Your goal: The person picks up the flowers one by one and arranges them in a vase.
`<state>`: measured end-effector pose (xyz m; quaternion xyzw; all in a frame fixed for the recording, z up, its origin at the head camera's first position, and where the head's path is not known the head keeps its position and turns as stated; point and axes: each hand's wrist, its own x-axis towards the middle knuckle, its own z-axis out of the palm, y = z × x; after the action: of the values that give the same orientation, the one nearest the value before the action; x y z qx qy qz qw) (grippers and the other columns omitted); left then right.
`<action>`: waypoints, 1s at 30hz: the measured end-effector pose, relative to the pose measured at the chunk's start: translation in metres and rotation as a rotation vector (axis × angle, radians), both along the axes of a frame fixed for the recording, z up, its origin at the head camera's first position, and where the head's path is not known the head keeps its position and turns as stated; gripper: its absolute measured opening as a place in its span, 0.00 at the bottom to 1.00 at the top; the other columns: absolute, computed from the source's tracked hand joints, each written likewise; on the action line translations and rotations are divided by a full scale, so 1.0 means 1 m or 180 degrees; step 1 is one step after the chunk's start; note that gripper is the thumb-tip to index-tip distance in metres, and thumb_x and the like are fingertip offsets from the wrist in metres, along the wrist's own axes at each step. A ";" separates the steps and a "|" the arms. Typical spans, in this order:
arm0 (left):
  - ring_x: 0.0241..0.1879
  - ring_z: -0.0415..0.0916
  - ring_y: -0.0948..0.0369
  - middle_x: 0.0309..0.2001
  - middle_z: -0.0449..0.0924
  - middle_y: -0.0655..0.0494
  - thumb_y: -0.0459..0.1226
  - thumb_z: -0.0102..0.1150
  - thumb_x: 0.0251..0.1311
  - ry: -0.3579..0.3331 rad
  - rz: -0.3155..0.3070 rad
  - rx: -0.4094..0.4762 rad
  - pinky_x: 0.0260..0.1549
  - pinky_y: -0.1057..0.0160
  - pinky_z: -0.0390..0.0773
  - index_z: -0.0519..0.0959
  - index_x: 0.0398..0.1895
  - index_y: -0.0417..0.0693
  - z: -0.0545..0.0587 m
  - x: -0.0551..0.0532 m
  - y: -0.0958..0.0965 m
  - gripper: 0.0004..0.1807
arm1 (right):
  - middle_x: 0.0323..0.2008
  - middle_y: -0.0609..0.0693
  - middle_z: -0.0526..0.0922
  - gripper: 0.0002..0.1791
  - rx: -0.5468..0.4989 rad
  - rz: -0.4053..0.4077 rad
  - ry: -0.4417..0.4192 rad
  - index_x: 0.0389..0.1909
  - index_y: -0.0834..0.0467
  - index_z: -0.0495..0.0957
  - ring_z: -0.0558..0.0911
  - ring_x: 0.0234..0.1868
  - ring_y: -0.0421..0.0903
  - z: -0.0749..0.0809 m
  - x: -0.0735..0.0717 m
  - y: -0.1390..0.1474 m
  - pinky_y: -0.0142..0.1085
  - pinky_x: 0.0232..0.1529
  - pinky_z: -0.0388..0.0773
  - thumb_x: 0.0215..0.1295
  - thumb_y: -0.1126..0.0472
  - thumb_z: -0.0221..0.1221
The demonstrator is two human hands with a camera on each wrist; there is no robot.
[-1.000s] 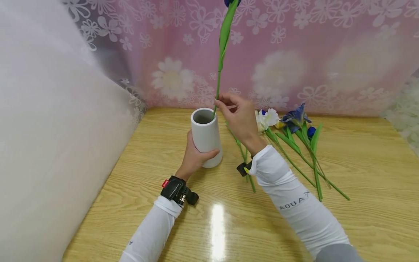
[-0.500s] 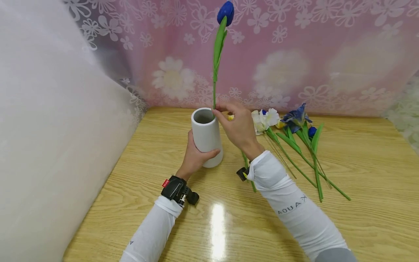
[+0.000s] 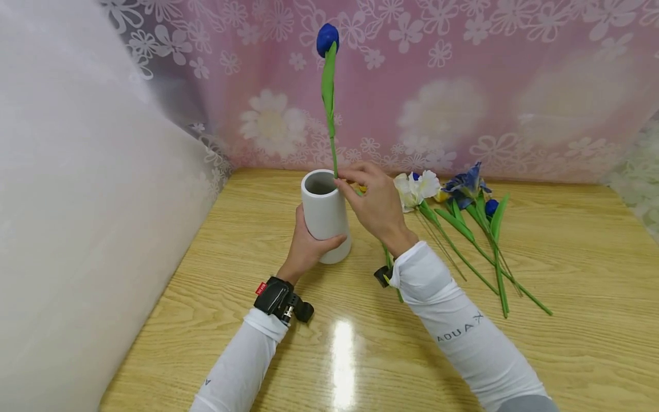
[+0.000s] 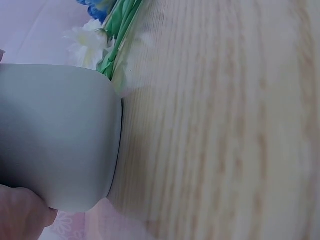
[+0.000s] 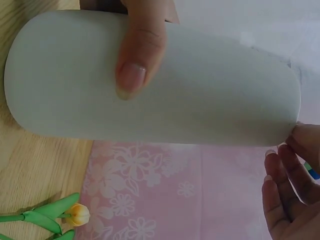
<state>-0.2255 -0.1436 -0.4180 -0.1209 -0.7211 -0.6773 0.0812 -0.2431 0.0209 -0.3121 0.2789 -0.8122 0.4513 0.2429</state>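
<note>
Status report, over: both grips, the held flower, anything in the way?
Left grip around upright white vase. Right grip pinching blue flower low down, at the vase's mouth. Nothing seen blocking; other flowers lying to the right.

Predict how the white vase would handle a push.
The white vase could tip if pushed high up, being taller than it is wide. Standing upright, it probably won't roll. Its smooth surface may feel slippery.

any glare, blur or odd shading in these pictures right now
Head view: a bright streak of glare on the table; left wrist view: white flower hazy and soft, vase darker toward the picture's left edge; right wrist view: dim, vase looks grey.
</note>
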 end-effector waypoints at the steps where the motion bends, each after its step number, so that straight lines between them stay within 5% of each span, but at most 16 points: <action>1: 0.56 0.65 0.52 0.60 0.63 0.49 0.31 0.73 0.46 0.0007 0.0010 -0.0003 0.55 0.50 0.65 0.48 0.69 0.52 -0.004 -0.003 0.000 0.52 | 0.44 0.51 0.81 0.13 0.0029 -0.0013 0.0034 0.45 0.61 0.84 0.79 0.43 0.46 0.000 0.000 0.000 0.40 0.42 0.76 0.63 0.59 0.64; 10: 0.56 0.66 0.54 0.60 0.63 0.51 0.31 0.74 0.45 -0.0033 0.0021 0.0010 0.54 0.50 0.65 0.49 0.69 0.54 -0.009 -0.004 0.001 0.52 | 0.41 0.50 0.81 0.10 0.0139 -0.0125 0.0211 0.41 0.62 0.85 0.79 0.39 0.45 0.001 0.007 0.001 0.40 0.38 0.77 0.62 0.60 0.65; 17: 0.55 0.66 0.52 0.59 0.63 0.48 0.29 0.71 0.46 -0.0075 -0.0013 0.0012 0.54 0.51 0.66 0.48 0.69 0.46 0.016 0.010 0.002 0.50 | 0.37 0.49 0.80 0.09 0.0296 -0.0181 0.0377 0.37 0.60 0.86 0.79 0.35 0.45 0.001 0.007 0.001 0.37 0.33 0.75 0.63 0.59 0.64; 21: 0.56 0.66 0.52 0.59 0.63 0.48 0.29 0.71 0.47 -0.0079 -0.0006 -0.0028 0.55 0.52 0.66 0.48 0.68 0.46 0.020 0.013 0.003 0.50 | 0.37 0.49 0.79 0.08 0.0276 -0.0081 0.0435 0.35 0.61 0.85 0.78 0.36 0.43 0.002 0.008 0.001 0.37 0.35 0.75 0.63 0.60 0.63; 24: 0.56 0.66 0.52 0.59 0.63 0.48 0.29 0.72 0.47 -0.0078 -0.0010 -0.0010 0.55 0.51 0.65 0.48 0.68 0.46 0.019 0.013 0.003 0.50 | 0.36 0.49 0.80 0.08 0.0189 -0.0049 0.0363 0.35 0.60 0.85 0.78 0.36 0.42 -0.001 0.009 0.004 0.37 0.36 0.75 0.64 0.59 0.62; 30: 0.55 0.66 0.53 0.58 0.64 0.51 0.31 0.74 0.44 0.0006 0.0099 -0.0022 0.55 0.51 0.65 0.50 0.68 0.52 -0.002 0.000 0.002 0.51 | 0.36 0.50 0.80 0.08 0.0024 -0.0147 0.0300 0.32 0.60 0.84 0.78 0.35 0.44 -0.011 0.010 0.018 0.38 0.38 0.76 0.65 0.60 0.61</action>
<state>-0.2250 -0.1419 -0.4197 -0.1106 -0.7251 -0.6734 0.0920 -0.2328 0.0384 -0.3236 0.2819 -0.8077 0.4288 0.2902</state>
